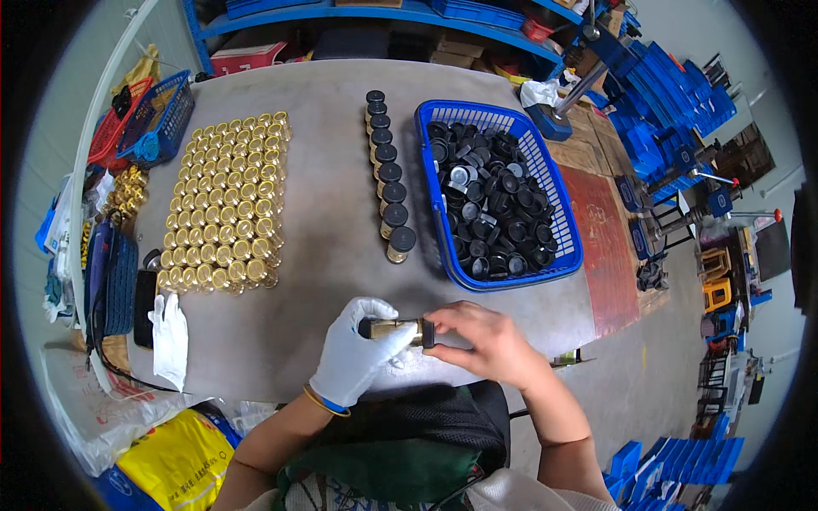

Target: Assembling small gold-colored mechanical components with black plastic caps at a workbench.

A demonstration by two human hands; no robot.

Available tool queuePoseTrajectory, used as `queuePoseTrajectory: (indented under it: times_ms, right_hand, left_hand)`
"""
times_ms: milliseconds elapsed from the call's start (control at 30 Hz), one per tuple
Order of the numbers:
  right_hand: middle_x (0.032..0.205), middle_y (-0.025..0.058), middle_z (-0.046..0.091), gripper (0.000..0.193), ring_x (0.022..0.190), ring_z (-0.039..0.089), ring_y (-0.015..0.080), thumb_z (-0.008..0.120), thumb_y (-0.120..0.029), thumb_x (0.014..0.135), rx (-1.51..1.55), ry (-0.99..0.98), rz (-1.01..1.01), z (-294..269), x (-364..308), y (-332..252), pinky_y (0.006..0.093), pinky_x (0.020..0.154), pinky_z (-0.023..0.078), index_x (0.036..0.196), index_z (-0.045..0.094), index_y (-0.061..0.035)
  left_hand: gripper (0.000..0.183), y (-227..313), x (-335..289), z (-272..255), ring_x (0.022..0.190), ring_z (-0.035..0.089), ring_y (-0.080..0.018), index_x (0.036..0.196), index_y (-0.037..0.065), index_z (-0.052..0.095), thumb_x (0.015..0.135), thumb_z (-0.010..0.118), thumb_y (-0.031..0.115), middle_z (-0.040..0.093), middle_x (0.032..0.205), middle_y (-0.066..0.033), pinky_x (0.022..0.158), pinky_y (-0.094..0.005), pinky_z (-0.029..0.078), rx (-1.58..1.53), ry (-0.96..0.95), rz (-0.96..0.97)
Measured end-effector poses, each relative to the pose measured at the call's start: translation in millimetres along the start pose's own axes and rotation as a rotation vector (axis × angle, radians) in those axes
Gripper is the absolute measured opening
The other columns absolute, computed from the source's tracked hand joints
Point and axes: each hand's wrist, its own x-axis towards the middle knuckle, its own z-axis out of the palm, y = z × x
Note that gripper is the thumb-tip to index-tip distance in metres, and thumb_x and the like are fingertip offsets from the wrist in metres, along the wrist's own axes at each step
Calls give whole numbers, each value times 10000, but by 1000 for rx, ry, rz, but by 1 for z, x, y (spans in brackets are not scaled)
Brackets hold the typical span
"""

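My left hand (pixel 349 356), in a white glove, grips a brass-coloured cylindrical part (pixel 397 324) held sideways near the table's front edge. A black end shows on the part's left. Bare fingers of my right hand (pixel 492 341) pinch a round black cap (pixel 429 333) at the part's right end. Beyond my hands stands a row of several similar brass parts topped with black caps (pixel 394 215). To its right a blue plastic basket (pixel 573 255) holds many loose black caps (pixel 503 192). On the left many brass-coloured parts (pixel 223 209) stand upright in a tight block.
A spare white glove (pixel 169 341) and a dark phone-like slab (pixel 145 308) lie at the left of the grey table (pixel 328 213). Red and blue baskets (pixel 162 119) sit at the far left. Blue hand presses (pixel 554 119) stand on the right. Blue shelving (pixel 383 13) runs behind.
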Motion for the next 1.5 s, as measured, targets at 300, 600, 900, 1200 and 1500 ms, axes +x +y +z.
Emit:
queuePoseTrajectory:
  times_ms: [300, 600, 900, 1200, 1500]
  right_hand:
    - [950, 90, 675, 424, 818, 651, 146, 746, 7, 738, 473, 6, 272, 7, -4, 2, 275, 796, 526, 1135, 600, 44]
    - [984, 135, 644, 440, 908, 632, 280, 749, -122, 751, -140, -27, -290, -1, -1, -4, 371, 823, 510, 1142, 595, 10]
    - [866, 129, 625, 356, 769, 592, 312, 741, -269, 762, 65, -137, 10, 0, -9, 11, 351, 693, 466, 982, 614, -19]
    - [675, 188, 602, 460, 580, 591, 331, 423, -377, 986, 315, -245, 348, 3, -2, 16, 397, 608, 473, 836, 645, -3]
    - [834, 180, 674, 239, 772, 656, 305, 672, -172, 765, -376, 1, 433, -21, 50, 101, 369, 717, 508, 959, 682, -32]
  left_hand:
    - [314, -15, 2, -5, 797, 628, -130, 977, 44, 506, 759, 721, -24, 616, 917, -95, 631, -263, 547, 72, -11, 240]
    - [289, 5, -1, -10, 729, 635, -136, 983, 56, 520, 776, 710, -9, 617, 918, -94, 567, -278, 547, -58, -57, -219]
    - [333, 7, -13, 1, 850, 610, -103, 996, 55, 551, 742, 767, 56, 621, 921, -35, 747, -265, 516, 174, -91, 165]
    - [426, 13, -15, 0, 891, 623, -150, 1079, 28, 542, 723, 775, 47, 632, 987, -93, 777, -284, 512, 574, -215, 584]
    - [719, -26, 86, 4, 800, 605, -244, 1311, -11, 390, 689, 749, 25, 600, 940, -131, 740, -346, 500, 829, 200, 555]
